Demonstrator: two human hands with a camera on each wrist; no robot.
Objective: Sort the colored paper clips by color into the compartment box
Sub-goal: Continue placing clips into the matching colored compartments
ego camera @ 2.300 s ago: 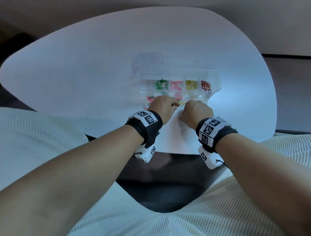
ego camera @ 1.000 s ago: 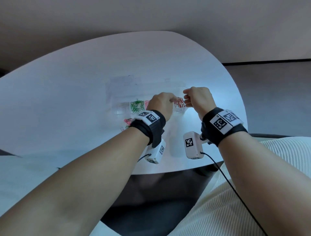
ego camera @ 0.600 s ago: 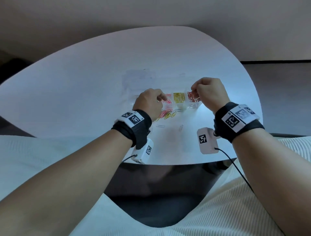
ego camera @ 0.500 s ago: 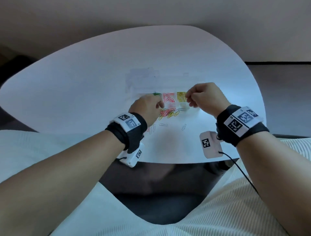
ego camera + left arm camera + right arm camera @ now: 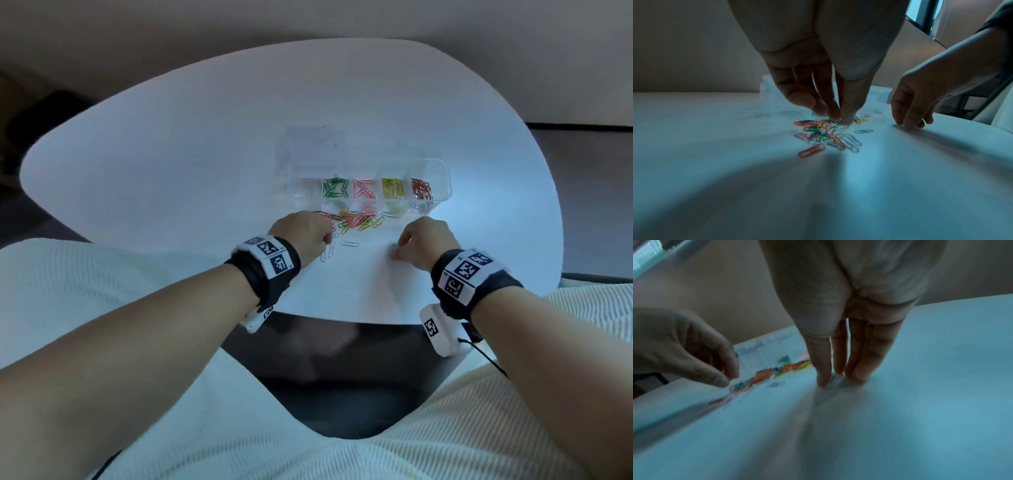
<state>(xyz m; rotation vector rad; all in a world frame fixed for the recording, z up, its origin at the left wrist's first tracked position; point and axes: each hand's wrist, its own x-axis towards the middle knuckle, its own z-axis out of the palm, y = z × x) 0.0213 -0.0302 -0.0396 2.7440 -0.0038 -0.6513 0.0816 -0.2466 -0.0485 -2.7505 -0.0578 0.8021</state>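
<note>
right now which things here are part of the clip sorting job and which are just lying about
Part of the job:
- loose clips in a heap on the table
- clear box with sorted clips
- left hand, fingers down in the heap
- right hand, fingertips on the table

Just there:
- white table
- wrist bands

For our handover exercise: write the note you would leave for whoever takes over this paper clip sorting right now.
Left hand: fingertips gathered down on the loose pile of mixed clips; whether it holds one is unclear.
Right hand: fingers straight, tips on the bare table, holding nothing.
Compartment box sits just beyond the pile.
Done: green, pink, yellow and red clips already occupy separate compartments.
Left: sort the remaining pile, including the stray clear clips.
</note>
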